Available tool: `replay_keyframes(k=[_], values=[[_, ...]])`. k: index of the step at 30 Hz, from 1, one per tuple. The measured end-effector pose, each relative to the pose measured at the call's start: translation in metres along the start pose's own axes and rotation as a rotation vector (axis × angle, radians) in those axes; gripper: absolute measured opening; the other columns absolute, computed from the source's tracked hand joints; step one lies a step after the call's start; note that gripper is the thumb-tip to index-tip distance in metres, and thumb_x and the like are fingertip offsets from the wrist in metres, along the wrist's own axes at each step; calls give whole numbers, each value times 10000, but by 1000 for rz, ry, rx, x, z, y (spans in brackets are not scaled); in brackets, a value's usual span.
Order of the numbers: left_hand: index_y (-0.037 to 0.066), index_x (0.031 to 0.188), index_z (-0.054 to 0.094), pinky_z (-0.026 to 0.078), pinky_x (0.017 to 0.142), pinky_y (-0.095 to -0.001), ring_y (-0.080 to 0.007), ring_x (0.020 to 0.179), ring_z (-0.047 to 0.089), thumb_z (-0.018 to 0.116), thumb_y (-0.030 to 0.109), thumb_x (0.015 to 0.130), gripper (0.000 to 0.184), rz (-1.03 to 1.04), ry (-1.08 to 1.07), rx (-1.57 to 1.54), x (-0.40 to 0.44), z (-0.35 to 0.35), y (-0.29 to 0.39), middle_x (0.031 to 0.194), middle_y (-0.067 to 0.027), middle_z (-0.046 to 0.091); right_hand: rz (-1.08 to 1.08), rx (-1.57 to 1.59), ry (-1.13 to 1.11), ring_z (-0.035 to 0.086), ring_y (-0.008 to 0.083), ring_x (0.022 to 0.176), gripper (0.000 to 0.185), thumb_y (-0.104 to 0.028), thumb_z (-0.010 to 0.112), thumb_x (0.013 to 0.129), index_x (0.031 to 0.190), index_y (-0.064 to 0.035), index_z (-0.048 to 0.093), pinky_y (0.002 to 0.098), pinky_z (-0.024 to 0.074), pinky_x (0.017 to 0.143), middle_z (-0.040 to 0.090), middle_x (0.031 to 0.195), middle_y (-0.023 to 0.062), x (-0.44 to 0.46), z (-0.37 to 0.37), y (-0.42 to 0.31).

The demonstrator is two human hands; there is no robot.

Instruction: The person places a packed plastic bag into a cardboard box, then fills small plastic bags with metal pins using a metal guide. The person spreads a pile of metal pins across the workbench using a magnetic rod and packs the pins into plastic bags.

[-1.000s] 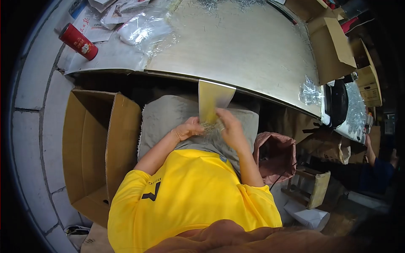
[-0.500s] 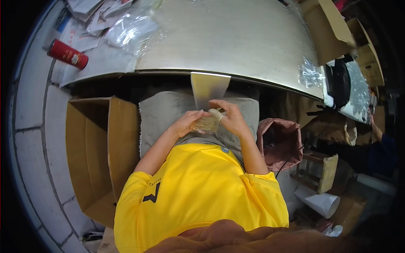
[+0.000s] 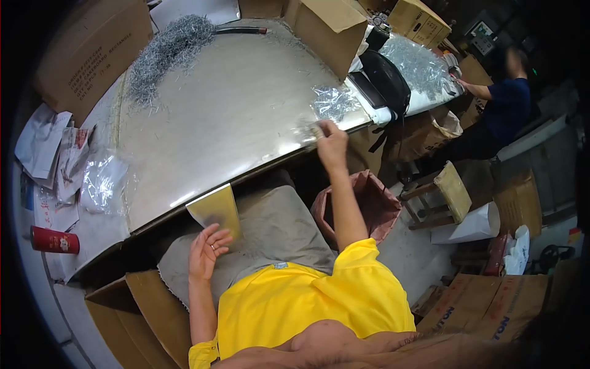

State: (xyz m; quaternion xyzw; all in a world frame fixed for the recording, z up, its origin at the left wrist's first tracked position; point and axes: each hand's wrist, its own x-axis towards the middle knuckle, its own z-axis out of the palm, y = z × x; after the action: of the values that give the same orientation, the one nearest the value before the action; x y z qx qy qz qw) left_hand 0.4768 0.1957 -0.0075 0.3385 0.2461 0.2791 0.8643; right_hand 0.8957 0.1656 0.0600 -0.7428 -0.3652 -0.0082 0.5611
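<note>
My left hand [image 3: 208, 252] is raised over my lap with its fingers apart and nothing in it, just below a pale yellowish plate [image 3: 217, 212] that hangs from the table's edge. My right hand [image 3: 330, 142] reaches out to the table's front edge, its fingers closed on a small clear plastic packet [image 3: 305, 131], blurred by motion. Beyond that hand, crumpled clear packets [image 3: 334, 102] lie near the table's right corner. A grey cloth [image 3: 270, 224] covers my lap.
A heap of thin metal pieces [image 3: 166, 58] lies on the metal table [image 3: 215, 123]. A red cup [image 3: 55, 240] stands at left. An open reddish sack [image 3: 375, 203] and wooden stool [image 3: 452, 190] are at right. A person [image 3: 509, 104] works farther off.
My view has swung to the right. My hands have parted: the left has let go of the packet, and the right has carried it outward to the table's edge.
</note>
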Motion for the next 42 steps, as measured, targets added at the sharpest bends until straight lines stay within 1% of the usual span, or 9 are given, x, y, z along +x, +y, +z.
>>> replay_keyframes(k=[2, 6, 9, 14, 18, 20, 22, 32, 42], values=[[-18, 1314, 452, 554, 811, -372, -311, 1046, 631, 378, 346, 1013, 478, -34, -25, 7, -2, -2, -5, 1202, -214, 601, -41, -478, 12, 648, 216, 865, 305, -161, 724, 799, 1065, -28, 655, 332, 503, 768, 683, 982, 95, 25, -19, 15], [-44, 1257, 493, 559, 792, -357, -296, 990, 655, 410, 295, 1007, 429, -44, -8, 2, 3, 10, -8, 1132, -213, 631, -228, -657, 80, 514, 300, 1196, 473, -225, 675, 840, 1277, -98, 548, 420, 413, 981, 556, 1295, 116, 39, -22, 8], [-49, 1217, 518, 560, 778, -344, -289, 967, 664, 451, 278, 991, 403, -31, 13, 32, 9, 21, 4, 1101, -206, 643, -362, -791, -215, 173, 296, 1442, 601, -310, 597, 890, 1432, -160, 383, 630, 150, 1102, 327, 1513, 47, 44, -13, 17], [-47, 1145, 571, 544, 770, -306, -247, 913, 680, 506, 226, 968, 332, 50, 90, 168, 15, 30, 38, 1030, -170, 675, -231, -929, -236, 183, 300, 1438, 565, -314, 574, 899, 1403, -116, 412, 645, 122, 1102, 330, 1511, 62, 73, 3, 28], [-39, 1004, 632, 517, 780, -291, -165, 832, 650, 505, 118, 964, 206, 553, 408, 698, 33, 31, 84, 901, -120, 680, -193, -980, -356, 204, 309, 1429, 507, -284, 545, 926, 1370, -68, 430, 552, 205, 1126, 346, 1490, 134, 113, 46, -27], [-54, 1012, 617, 507, 806, -291, -169, 838, 633, 477, 69, 966, 191, 764, 475, 903, 50, 24, 107, 913, -120, 667, -409, -420, -357, 268, 323, 1403, 502, -283, 579, 909, 1343, -56, 466, 437, 262, 1134, 383, 1461, 159, 172, 94, -13], [-62, 1028, 606, 500, 832, -295, -177, 874, 621, 455, 25, 961, 188, 907, 500, 1011, 71, 8, 118, 943, -123, 650, -436, -499, -285, 290, 325, 1392, 505, -301, 578, 910, 1338, -52, 473, 407, 270, 1133, 395, 1451, 167, 240, 139, 13], [-99, 1045, 602, 477, 906, -407, -376, 1012, 597, 494, -66, 821, 251, 702, 690, 1374, 100, 3, 116, 1087, -234, 614, -115, -646, -379, 293, 281, 1400, 632, -504, 448, 926, 1464, -192, 341, 380, 249, 1136, 352, 1492, 143, 413, 239, 123], [-62, 991, 613, 475, 876, -363, -321, 966, 613, 508, -48, 881, 153, 835, 658, 1381, 103, 8, 114, 1025, -196, 631, -503, -667, -734, 222, 289, 1429, 649, -521, 461, 921, 1451, -161, 364, 465, 206, 1149, 282, 1533, 108, 231, 249, 18]])
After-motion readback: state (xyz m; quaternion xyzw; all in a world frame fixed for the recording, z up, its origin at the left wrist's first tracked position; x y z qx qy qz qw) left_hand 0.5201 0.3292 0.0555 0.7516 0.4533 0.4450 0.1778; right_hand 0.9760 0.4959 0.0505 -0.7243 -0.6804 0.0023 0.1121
